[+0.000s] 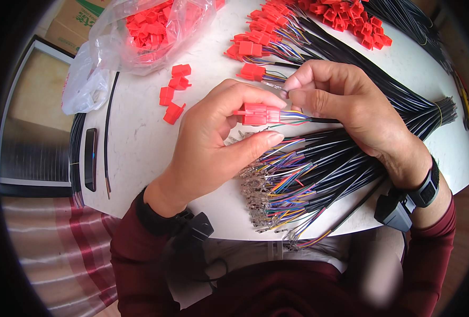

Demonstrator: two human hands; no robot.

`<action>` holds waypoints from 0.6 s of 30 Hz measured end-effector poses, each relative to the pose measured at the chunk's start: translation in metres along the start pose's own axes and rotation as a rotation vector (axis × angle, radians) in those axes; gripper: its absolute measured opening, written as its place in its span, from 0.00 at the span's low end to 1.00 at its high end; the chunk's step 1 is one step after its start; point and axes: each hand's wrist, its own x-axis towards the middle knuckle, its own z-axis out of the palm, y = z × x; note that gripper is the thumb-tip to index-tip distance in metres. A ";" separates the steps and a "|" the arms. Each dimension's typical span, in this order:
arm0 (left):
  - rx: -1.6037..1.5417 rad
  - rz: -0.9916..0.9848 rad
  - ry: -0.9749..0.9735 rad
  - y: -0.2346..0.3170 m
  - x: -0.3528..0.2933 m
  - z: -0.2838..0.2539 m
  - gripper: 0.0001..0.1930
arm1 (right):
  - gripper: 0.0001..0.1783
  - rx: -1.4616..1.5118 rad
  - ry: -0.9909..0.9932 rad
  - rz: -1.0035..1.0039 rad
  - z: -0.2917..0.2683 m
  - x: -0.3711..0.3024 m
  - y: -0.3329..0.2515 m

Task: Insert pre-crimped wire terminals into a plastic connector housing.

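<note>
My left hand (205, 137) holds a red plastic connector housing (259, 114) between thumb and fingers. Several thin coloured wires run out of its right end into a black cable (324, 120) that passes under my right hand. Close above the housing, my right hand (351, 100) pinches a thin wire tipped with a metal terminal (273, 86), which points left and is apart from the housing. Just beyond lies a cable with a red connector (251, 72) on its end. Below my hands spreads a bundle of black cables (335, 177) with bare terminals on their coloured wires.
Loose red housings (173, 112) lie left of my hands, below a clear bag of red housings (147, 34). Cables with red connectors (253, 47) fill the far side. A dark phone (90, 158) and a white plastic bag (86, 79) are at the left; a yellow-handled tool (467, 108) is far right.
</note>
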 end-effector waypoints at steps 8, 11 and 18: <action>-0.150 -0.110 0.076 0.011 0.001 -0.004 0.17 | 0.06 -0.036 0.013 0.006 0.003 -0.003 -0.006; -0.166 -0.123 0.047 0.012 0.003 -0.006 0.17 | 0.06 -0.192 0.015 -0.034 0.001 -0.004 -0.006; -0.204 -0.129 0.075 0.013 0.001 -0.004 0.17 | 0.04 -0.209 0.046 -0.216 0.003 -0.003 0.001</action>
